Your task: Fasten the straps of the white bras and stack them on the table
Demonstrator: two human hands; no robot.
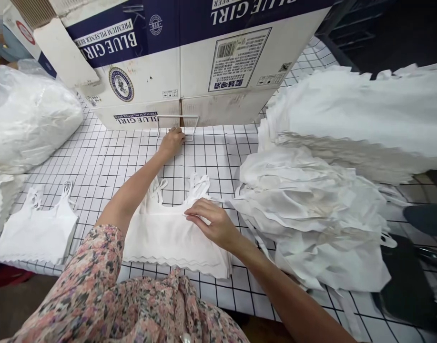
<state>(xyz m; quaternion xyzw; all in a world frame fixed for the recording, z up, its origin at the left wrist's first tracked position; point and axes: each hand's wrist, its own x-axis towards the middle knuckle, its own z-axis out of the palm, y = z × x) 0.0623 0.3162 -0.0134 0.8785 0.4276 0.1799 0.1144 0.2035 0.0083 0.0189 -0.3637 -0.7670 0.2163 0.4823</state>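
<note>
My left hand [172, 142] reaches forward to the foot of the cardboard box. Its fingers are closed on the near side of a thin white rectangular frame [178, 116], which leans against the box; the fingertips are partly hidden. In front of me lies a white camisole top [171, 243] with thin straps and a wavy hem, flat on the checked cloth, apparently with more layers under it. My right hand [214, 221] rests over its upper right edge, thumb and forefinger pinched together on the fabric.
A large Blue Girl beer carton [150, 76] stands upside down at the back. Loose white garments [318, 205] and a stack of white fabric [354, 109] fill the right. At left are another white camisole [39, 231] and a plastic-wrapped bundle [28, 114]. A dark flat object [407, 281] lies far right.
</note>
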